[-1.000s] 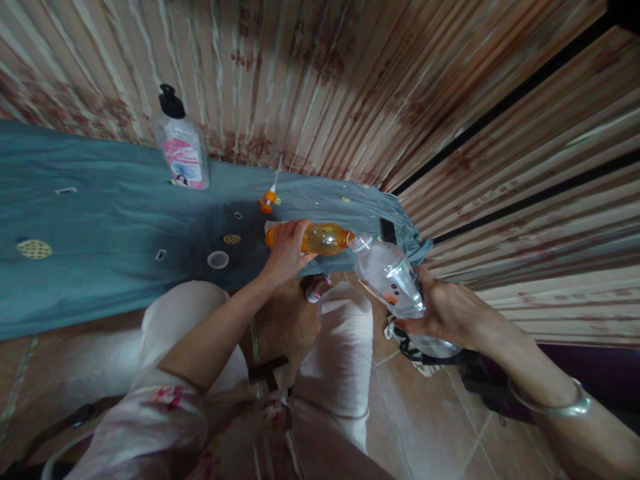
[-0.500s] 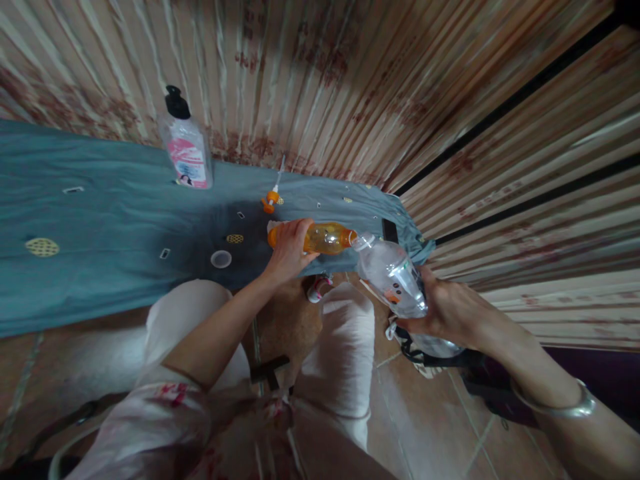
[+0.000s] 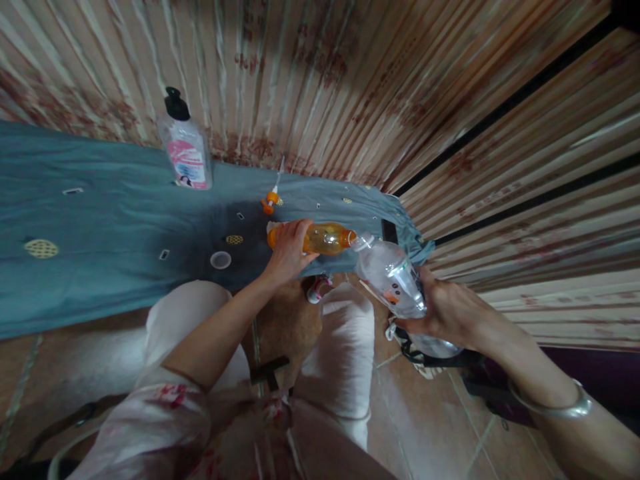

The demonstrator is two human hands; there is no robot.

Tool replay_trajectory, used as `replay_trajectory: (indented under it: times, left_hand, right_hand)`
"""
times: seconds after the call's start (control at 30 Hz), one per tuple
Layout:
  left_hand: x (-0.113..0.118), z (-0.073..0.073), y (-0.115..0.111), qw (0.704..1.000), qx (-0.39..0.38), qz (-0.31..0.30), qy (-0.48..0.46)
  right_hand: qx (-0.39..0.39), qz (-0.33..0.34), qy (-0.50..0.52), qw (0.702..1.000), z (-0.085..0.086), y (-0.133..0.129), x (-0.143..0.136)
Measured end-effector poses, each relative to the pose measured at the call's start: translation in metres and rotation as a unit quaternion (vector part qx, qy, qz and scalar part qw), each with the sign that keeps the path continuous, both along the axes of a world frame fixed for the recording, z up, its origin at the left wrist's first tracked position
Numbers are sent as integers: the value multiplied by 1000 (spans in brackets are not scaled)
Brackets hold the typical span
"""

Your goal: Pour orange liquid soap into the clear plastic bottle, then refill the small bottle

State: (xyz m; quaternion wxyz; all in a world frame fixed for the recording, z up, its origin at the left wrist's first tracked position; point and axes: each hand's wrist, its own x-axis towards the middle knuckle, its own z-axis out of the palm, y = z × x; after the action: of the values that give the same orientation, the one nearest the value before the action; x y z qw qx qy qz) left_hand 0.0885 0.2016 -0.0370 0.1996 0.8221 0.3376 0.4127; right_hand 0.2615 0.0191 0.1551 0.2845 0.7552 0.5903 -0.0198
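Observation:
My left hand [image 3: 290,248] is wrapped round an orange see-through bottle [image 3: 327,239], which lies tilted on its side with its neck to the right. My right hand [image 3: 443,307] grips a large clear plastic bottle [image 3: 387,273] with a label. The two bottle mouths meet, or nearly so; I cannot tell whether liquid passes between them. Behind my left hand an orange pump top [image 3: 270,201] with a clear tube lies on the teal cloth [image 3: 110,220]. A small round whitish cap [image 3: 221,260] rests on the cloth left of my left hand.
A clear bottle with a pink label and black cap [image 3: 187,153] stands at the back left, by the pleated curtain [image 3: 280,80]. A dark flat object [image 3: 389,231] lies near the cloth's right end. My knees are below the cloth's front edge, over a tiled floor [image 3: 405,413].
Almost nothing differs. Both hands keep their hold on the two bottles, and the bottles stay mouth to mouth.

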Motion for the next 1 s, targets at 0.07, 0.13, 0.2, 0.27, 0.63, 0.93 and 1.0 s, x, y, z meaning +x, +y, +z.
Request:
replay_trajectory:
  times: [0.07, 0.13, 0.2, 0.27, 0.63, 0.93, 1.0]
  left_hand:
    - [0, -1, 0, 1000, 3, -3, -5]
    - [0, -1, 0, 1000, 5, -3, -7]
    - [0, -1, 0, 1000, 4, 0, -6]
    - [0, -1, 0, 1000, 2, -1, -6]
    - [0, -2, 0, 1000, -11, -7, -4]
    - [1, -4, 1, 1000, -4, -6, -10]
    - [2, -4, 1, 1000, -6, -6, -8]
  right_hand:
    - [3, 1, 0, 1000, 0, 0, 0]
    - [4, 4, -2, 1000, 0, 0, 0]
    - [3, 6, -1, 1000, 0, 0, 0]
    - [1, 8, 1, 1000, 0, -1, 1]
    - [-3, 7, -1, 1000, 0, -1, 2]
    - [2, 15, -3, 1000, -1, -1, 2]
    - [1, 10, -1, 1000, 0, -1, 1]
